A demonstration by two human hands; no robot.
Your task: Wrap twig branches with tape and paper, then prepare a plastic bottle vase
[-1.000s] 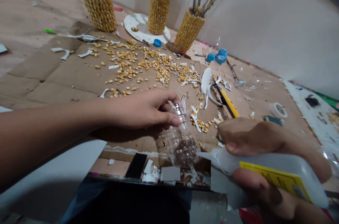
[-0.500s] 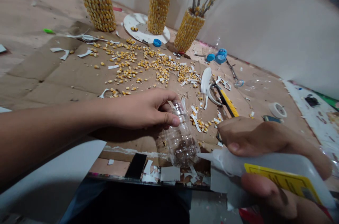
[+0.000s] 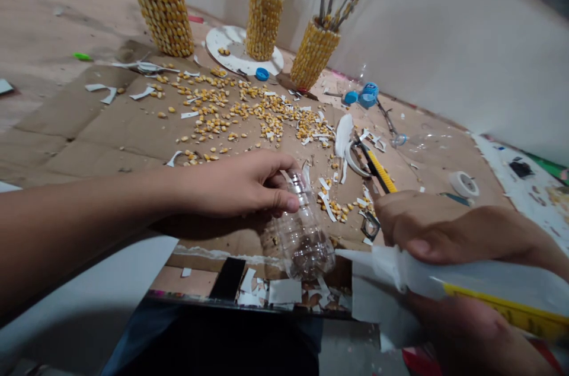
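Note:
My left hand grips the upper end of a clear plastic bottle, which lies tilted near the table's front edge. On the right, my right hand is wrapped round a translucent squeeze bottle with a yellow label. Its thin white nozzle points left, with the tip at the lower right side of the clear bottle. Loose corn kernels and white paper scraps lie on the brown cardboard beyond my hands.
Three corn-covered vases holding twigs stand at the back, the middle one on a white disc. A yellow cutter, white tape roll and blue caps lie around. A wall rises behind.
My right hand and the squeeze bottle have shifted slightly to the right, and the nozzle tip has moved a little. My left hand and the clear bottle stay almost where they were.

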